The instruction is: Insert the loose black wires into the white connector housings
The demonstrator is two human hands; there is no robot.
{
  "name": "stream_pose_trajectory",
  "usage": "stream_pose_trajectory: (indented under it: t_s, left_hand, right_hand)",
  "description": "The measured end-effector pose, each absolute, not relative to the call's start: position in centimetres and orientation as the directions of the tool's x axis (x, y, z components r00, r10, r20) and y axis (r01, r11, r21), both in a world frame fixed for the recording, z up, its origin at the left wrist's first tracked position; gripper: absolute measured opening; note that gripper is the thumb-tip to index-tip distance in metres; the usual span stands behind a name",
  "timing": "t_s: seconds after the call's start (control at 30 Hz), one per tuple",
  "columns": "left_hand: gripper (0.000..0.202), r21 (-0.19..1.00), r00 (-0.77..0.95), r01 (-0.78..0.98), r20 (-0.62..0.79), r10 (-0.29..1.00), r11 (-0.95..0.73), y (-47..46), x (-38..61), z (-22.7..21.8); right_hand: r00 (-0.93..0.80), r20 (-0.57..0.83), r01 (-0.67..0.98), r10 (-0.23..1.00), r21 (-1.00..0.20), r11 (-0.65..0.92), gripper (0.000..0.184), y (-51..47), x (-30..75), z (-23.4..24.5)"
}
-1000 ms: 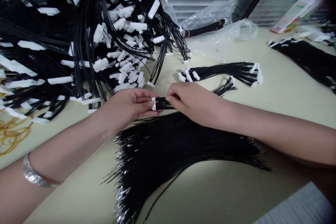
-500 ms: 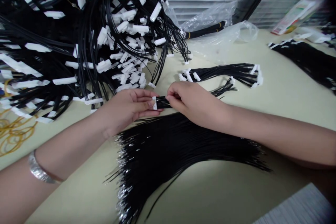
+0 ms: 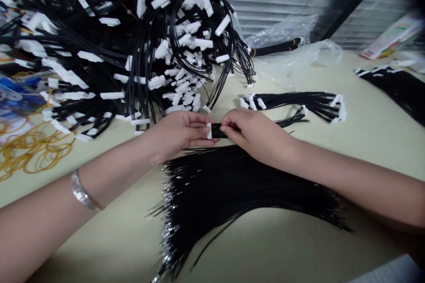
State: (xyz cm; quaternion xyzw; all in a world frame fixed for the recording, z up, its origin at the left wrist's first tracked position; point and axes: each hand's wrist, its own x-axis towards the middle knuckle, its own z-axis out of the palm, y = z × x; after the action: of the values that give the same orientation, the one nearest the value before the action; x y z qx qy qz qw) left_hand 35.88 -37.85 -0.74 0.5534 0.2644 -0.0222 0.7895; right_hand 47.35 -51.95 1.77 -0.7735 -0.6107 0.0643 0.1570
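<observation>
My left hand [image 3: 179,131] pinches a small white connector [image 3: 209,131] between thumb and fingers. Short black wires [image 3: 217,130] run from that connector to the right, and my right hand [image 3: 254,132] is closed on them close to the connector. Both hands hover just above a fanned bundle of loose black wires [image 3: 232,190] with bare metal tips lying on the pale table [image 3: 299,247]. Behind my right hand the held wires trail out toward the right [image 3: 292,119].
A large heap of black harnesses with white connectors [image 3: 133,44] fills the back left. A finished small bundle [image 3: 299,101] lies beyond my hands. Yellow rubber bands [image 3: 29,150] sit at the left, clear plastic bags [image 3: 299,53] at the back, another black bundle [image 3: 395,88] at the right.
The view has shifted, so everything sits a little more to the right. My right hand has slid closer to the connector; less wire shows between the hands.
</observation>
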Motion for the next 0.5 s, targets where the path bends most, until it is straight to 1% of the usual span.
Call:
stream_pose_trajectory:
  t_s: [0.1,0.13,0.17,0.2,0.27,0.33,0.37,0.43,0.5]
  left_hand:
    - [0.02,0.898,0.888,0.296,-0.384,0.254,0.325,-37.7,35.7,0.2]
    - [0.02,0.915,0.897,0.269,-0.352,0.268,0.3,-37.6,35.6,0.6]
    - [0.02,0.931,0.904,0.238,-0.316,0.287,0.277,-37.4,35.5,0.8]
    - [0.019,0.943,0.906,0.21,-0.287,0.311,0.257,-37.2,35.5,1.0]
    - [0.017,0.955,0.896,0.18,-0.257,0.362,0.234,-36.7,35.4,1.2]
    - [0.018,0.959,0.875,0.176,-0.256,0.411,0.221,-36.1,35.4,1.1]
    - [0.018,0.961,0.866,0.172,-0.252,0.432,0.217,-35.9,35.4,1.1]
    - [0.018,0.966,0.857,0.153,-0.235,0.459,0.208,-35.5,35.4,0.9]
    - [0.018,0.968,0.854,0.14,-0.224,0.47,0.208,-35.3,35.4,0.8]
  right_hand:
    - [0.14,0.293,0.971,0.946,-0.227,-0.074,0.013,-52.8,46.8,3.5]
    - [0.101,0.332,0.979,0.938,-0.199,-0.035,0.014,-52.9,46.4,3.9]
    - [0.062,0.337,0.983,0.939,-0.181,0.0,0.015,-53.0,46.0,4.1]
    - [0.018,0.308,0.985,0.951,-0.169,0.035,0.014,-53.0,45.5,4.1]
    - [-0.069,0.2,0.986,0.977,-0.135,0.097,0.014,-52.4,44.6,3.3]
    - [-0.103,0.107,0.991,0.989,-0.07,0.111,0.018,-51.3,43.9,2.1]
    - [-0.097,0.084,0.993,0.992,-0.058,0.103,0.021,-50.6,43.7,1.5]
    - [-0.08,0.051,0.993,0.995,-0.082,0.084,0.024,-49.4,43.5,0.7]
    - [-0.065,0.013,0.989,0.998,-0.132,0.066,0.022,-48.5,43.6,0.5]
